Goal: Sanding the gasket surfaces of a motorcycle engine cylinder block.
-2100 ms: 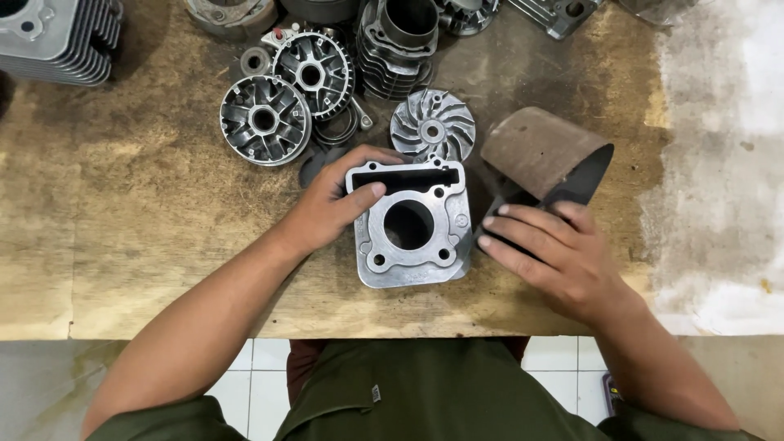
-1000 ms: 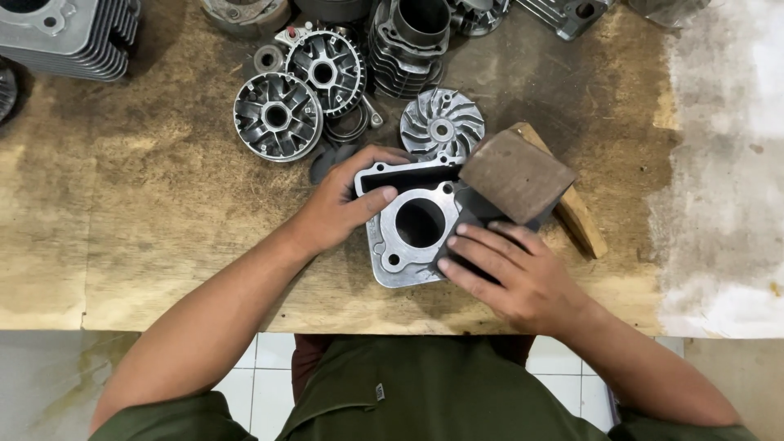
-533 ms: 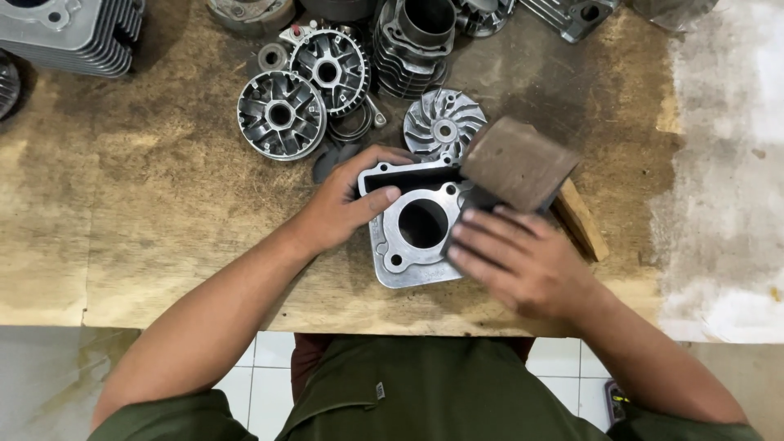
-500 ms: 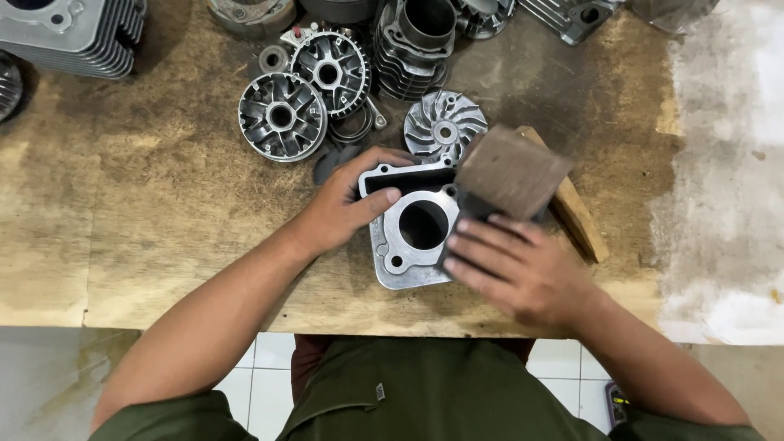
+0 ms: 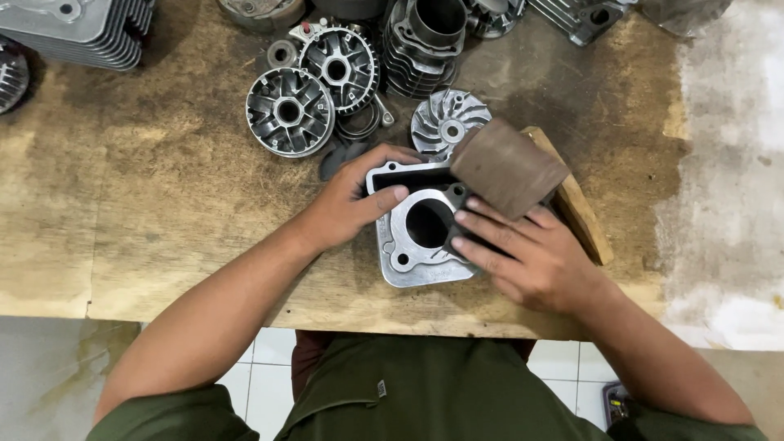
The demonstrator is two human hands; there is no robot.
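On the wooden surface point(image 5: 163, 204), near its front edge, lies the cylinder block point(image 5: 420, 224); left hand point(image 5: 351, 204) clamps its top corner, right hand point(image 5: 527, 253) presses a folded sandpaper sheet point(image 5: 508, 167) against its face, fingers flat.

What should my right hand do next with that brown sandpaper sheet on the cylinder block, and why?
Probably draw the brown folded sandpaper sheet across the grey cast-metal cylinder block face. The right hand presses it at the bore's edge, the free end curls up, and the left hand braces the block on the wooden bench.
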